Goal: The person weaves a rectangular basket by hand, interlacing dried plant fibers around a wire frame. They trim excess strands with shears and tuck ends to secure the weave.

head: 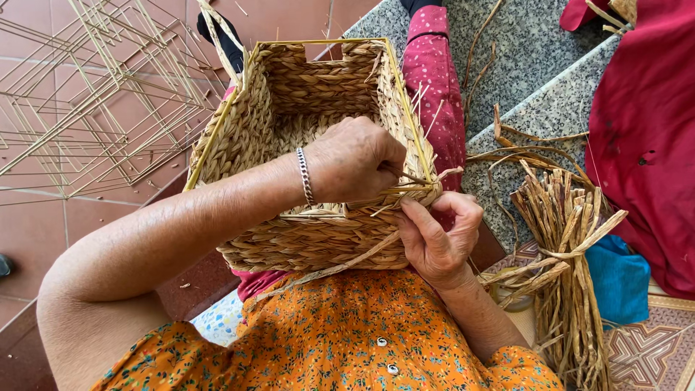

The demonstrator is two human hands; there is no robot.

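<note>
A rectangular woven basket [311, 152] of braided dried fibre rests on the person's lap, tilted so its open mouth faces the camera, with a thin yellow wire frame running along its rim. The left hand [355, 161], a silver bracelet [305, 176] at its wrist, reaches inside the basket at the near right corner of the rim, its fingers curled shut around a fibre strand [416, 176]. The right hand [438, 235] sits just outside that same corner, its thumb pressed against the braided rim and its fingers bent around the basket's outer wall, gripping it. A loose strand trails from the corner down across the orange flowered dress [347, 333].

A tied bundle of dried fibre [561, 253] stands near the right hand, leaning against a speckled stone step [536, 51]. Bare yellow wire frames [94, 94] lie heaped on the reddish tiled floor [43, 232], well apart from the basket. Red cloth [644, 137] hangs at the right edge of the view.
</note>
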